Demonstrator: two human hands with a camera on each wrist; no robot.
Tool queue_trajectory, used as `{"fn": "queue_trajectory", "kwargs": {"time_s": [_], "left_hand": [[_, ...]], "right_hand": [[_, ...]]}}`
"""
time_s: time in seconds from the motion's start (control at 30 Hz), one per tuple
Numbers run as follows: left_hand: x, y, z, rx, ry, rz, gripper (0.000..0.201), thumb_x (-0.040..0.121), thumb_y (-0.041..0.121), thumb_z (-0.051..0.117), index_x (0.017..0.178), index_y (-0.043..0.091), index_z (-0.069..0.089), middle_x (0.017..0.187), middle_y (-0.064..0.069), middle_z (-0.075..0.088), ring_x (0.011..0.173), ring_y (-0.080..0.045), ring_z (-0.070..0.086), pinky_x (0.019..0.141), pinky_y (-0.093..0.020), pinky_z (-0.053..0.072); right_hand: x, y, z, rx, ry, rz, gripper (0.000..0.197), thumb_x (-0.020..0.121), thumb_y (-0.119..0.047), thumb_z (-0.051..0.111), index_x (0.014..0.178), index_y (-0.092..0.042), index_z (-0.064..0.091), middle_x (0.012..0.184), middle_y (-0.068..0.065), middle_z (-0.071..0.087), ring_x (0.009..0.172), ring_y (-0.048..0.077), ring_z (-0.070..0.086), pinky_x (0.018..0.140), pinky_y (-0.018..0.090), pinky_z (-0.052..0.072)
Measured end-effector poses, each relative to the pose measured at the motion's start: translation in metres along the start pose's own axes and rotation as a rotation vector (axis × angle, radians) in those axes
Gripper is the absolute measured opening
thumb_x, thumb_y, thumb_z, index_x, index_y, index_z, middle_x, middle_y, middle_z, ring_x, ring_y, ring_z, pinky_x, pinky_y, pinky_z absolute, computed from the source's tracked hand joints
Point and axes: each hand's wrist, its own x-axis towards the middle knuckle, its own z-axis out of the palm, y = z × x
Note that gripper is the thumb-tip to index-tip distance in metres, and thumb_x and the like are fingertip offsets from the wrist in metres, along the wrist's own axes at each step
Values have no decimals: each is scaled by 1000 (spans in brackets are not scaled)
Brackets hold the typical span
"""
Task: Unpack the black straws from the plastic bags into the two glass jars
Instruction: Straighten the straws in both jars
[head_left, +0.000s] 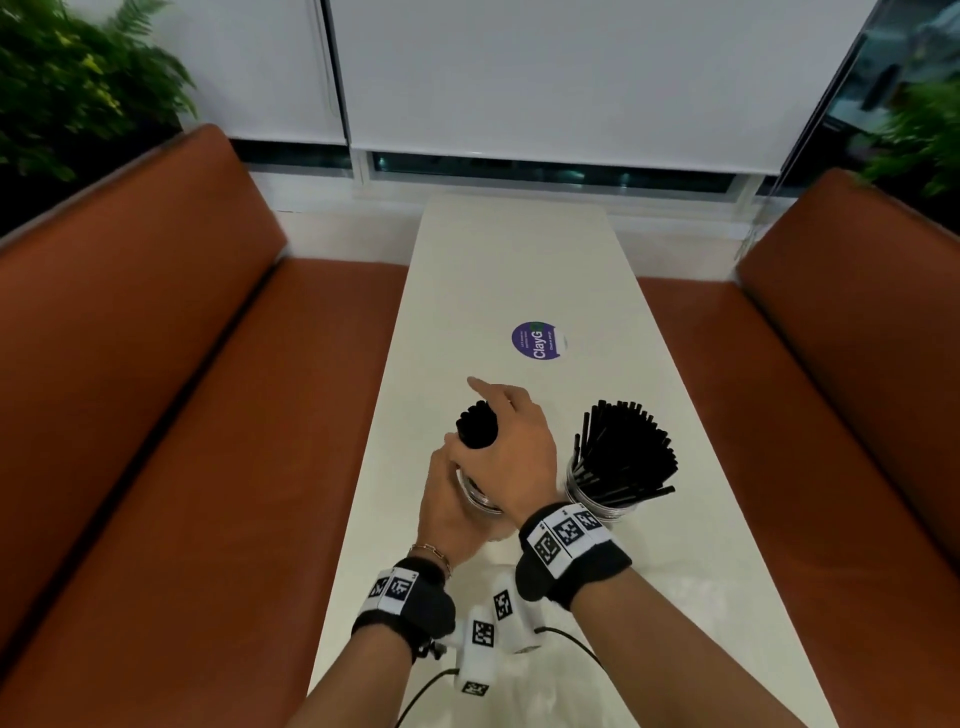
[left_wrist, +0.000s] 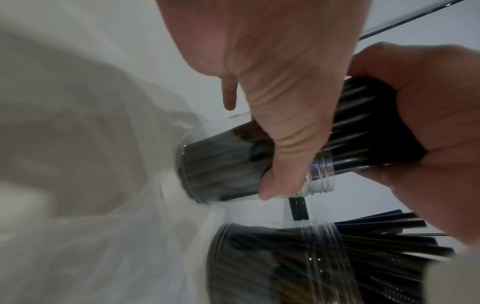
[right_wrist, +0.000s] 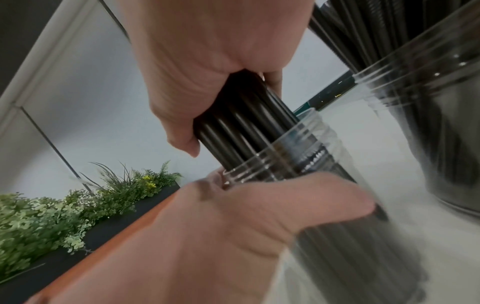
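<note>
A bundle of black straws (head_left: 477, 427) is gripped by the right hand (head_left: 511, 457), whose fingers and thumb are curled round it while the index finger is held out straight, pointing away over the worktop (head_left: 519, 270). The lower ends of the bundle are seen already inside the near glass jar (left_wrist: 223, 164), and its upper ends stand above the right hand. That jar is clasped by the left hand (head_left: 447, 506), with the thumb laid across the glass just below the threaded rim and the fingers wrapped round the far side. The two hands are set one above the other, the right hand on the straws directly over the left hand on the jar, their skin touching or nearly so; the wrist views are too blurred to settle which.

Just to the right of the hands, a second glass jar (head_left: 597, 493) is stood upright on the worktop, filled with fanned black straws (head_left: 628, 452). Crumpled clear plastic bags (left_wrist: 85, 164) are spread on the worktop close to the person, beside the base of the held jar. Farther along the worktop a round purple sticker (head_left: 538, 340) is seen. Brown benches (head_left: 156, 389) are placed on both sides.
</note>
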Motion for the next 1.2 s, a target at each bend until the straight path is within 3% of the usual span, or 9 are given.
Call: {"fn": "queue_trajectory", "kwargs": {"time_s": [0.07,0.17,0.23,0.37,0.77,0.9,1.0,1.1,1.2], "left_hand": [[3,-5,7,5,52,-25,92,44,44,92,125,40,48,122,12,58,114,-17,64,92,-41,61],[3,3,12,79,58,-35,91,44,53,83,125,36,44,120,9,49,112,-17,59,88,-35,61],[4,4,11,124,71,-50,91,46,57,77,126,25,49,118,8,47,108,-18,58,85,-38,62],[5,0,13,153,68,-92,87,45,56,73,123,22,49,116,6,47,102,-21,60,77,-46,65],[5,0,11,159,49,-99,94,47,51,85,129,34,43,116,10,48,110,-17,59,80,-38,63],[3,-3,10,104,56,-97,105,41,57,87,134,34,44,123,8,52,116,-15,57,93,-44,62],[2,-8,6,135,42,-100,128,41,68,93,151,32,37,146,5,50,134,-15,53,108,-42,56],[-11,-8,-6,165,51,-90,143,45,60,99,162,29,23,153,11,36,142,-11,40,114,-36,46],[-39,-4,-17,75,137,-81,132,48,50,102,158,32,30,140,17,43,127,-7,51,101,-31,51]], "right_hand": [[2,-2,2,-39,25,7,55,82,-43,74,136,-40,66,134,-10,61,118,18,57,92,34,58],[6,-4,6,-66,84,51,43,81,-42,74,123,-34,73,124,-5,66,111,22,59,86,37,59],[8,-5,8,-83,107,62,40,81,-41,74,119,-30,74,121,-3,67,108,24,59,84,38,59],[9,-4,9,-169,90,36,40,83,-45,71,119,-27,71,118,1,68,101,27,59,84,42,57],[8,-4,0,-221,67,1,61,81,-58,71,134,-29,68,141,2,63,124,30,56,108,43,46],[1,-7,-8,-247,25,-32,70,83,-61,68,145,-29,60,158,6,51,142,32,48,120,45,38],[-11,-23,-26,-235,16,-108,79,85,-63,66,154,-29,48,170,7,35,156,33,33,130,48,27],[-37,-36,-58,-167,112,-190,76,84,-64,69,149,-28,56,168,4,40,156,28,36,128,46,32],[-68,-16,-96,-112,272,-269,70,80,-62,79,137,-23,67,163,3,48,150,24,46,122,45,38]]}}
